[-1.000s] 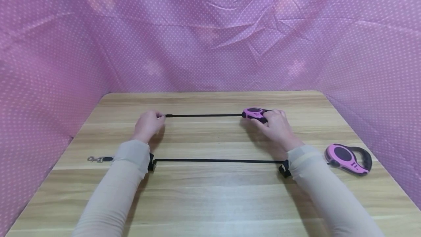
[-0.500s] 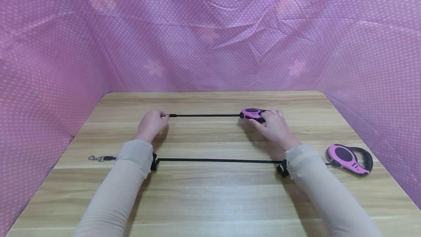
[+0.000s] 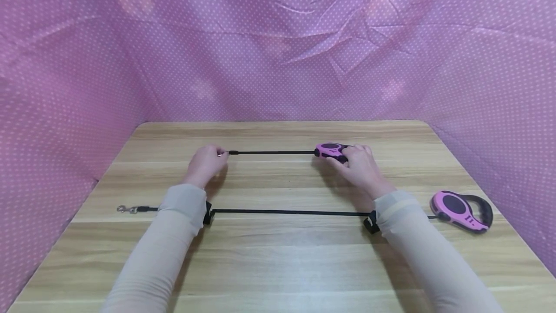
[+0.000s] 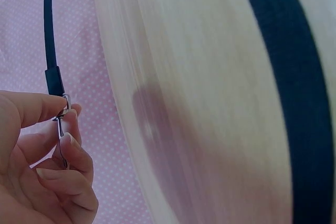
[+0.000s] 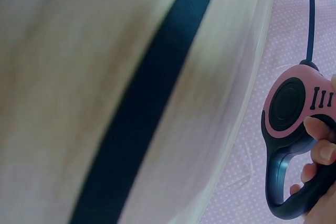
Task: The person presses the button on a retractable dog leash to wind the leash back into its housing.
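Observation:
A retractable dog leash (image 3: pixel 328 149) with a pink and black case is in my right hand (image 3: pixel 362 168); the right wrist view shows fingers curled round its black loop handle (image 5: pixel 275 182). Its black strap (image 3: pixel 275 152) runs straight and taut to the left. At that end my left hand (image 3: pixel 205 164) pinches the metal snap clip (image 4: pixel 62 135) between thumb and fingers. Both hands hold the leash above the far part of the table. Nearer, a second pink leash case (image 3: pixel 455 209) lies at the right, its strap (image 3: pixel 286 212) stretched under both forearms.
The second leash's metal clip (image 3: pixel 127 209) lies at the left of the wooden table (image 3: pixel 278 264). Black wrist mounts (image 3: pixel 208 213) show beside both sleeves. Pink dotted cloth (image 3: pixel 278 42) hangs behind the table and along its sides.
My left hand has moved right with the clip, and my right hand slightly left with the case. The strap between them is shorter. The second leash lies unmoved.

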`<state>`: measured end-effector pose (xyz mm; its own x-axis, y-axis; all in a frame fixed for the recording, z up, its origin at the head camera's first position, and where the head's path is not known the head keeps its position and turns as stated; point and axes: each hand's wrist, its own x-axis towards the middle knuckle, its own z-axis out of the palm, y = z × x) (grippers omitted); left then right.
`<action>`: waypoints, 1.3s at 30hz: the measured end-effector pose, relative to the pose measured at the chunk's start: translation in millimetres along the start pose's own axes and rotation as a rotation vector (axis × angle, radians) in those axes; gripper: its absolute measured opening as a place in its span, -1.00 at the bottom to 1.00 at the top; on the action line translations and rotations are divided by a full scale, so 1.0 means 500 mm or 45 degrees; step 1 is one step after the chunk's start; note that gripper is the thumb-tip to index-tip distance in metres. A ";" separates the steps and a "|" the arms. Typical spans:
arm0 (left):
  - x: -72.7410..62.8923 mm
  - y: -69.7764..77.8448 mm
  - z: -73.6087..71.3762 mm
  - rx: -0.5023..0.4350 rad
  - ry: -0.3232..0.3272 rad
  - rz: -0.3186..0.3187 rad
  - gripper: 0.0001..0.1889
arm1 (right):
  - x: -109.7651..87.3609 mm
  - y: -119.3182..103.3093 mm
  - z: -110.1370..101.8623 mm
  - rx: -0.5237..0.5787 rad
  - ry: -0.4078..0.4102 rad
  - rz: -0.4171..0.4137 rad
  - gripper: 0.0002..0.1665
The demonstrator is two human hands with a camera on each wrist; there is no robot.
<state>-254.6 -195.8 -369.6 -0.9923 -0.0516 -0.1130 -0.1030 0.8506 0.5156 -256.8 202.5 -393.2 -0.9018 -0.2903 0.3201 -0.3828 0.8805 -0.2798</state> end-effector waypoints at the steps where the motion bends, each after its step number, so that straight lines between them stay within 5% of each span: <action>1: 0.000 0.001 0.001 -0.004 0.001 0.001 -0.52 | 0.000 -0.001 0.000 -0.004 0.003 -0.004 -0.41; 39: 0.000 0.042 0.032 0.005 0.000 0.049 -0.53 | 0.007 -0.024 0.008 0.029 -0.024 -0.016 -0.43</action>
<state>-255.8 -169.7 -372.4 -0.9954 -0.0189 -0.0935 -0.0647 0.8541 0.5161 -256.1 189.3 -392.1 -0.9004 -0.3089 0.3064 -0.3986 0.8680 -0.2962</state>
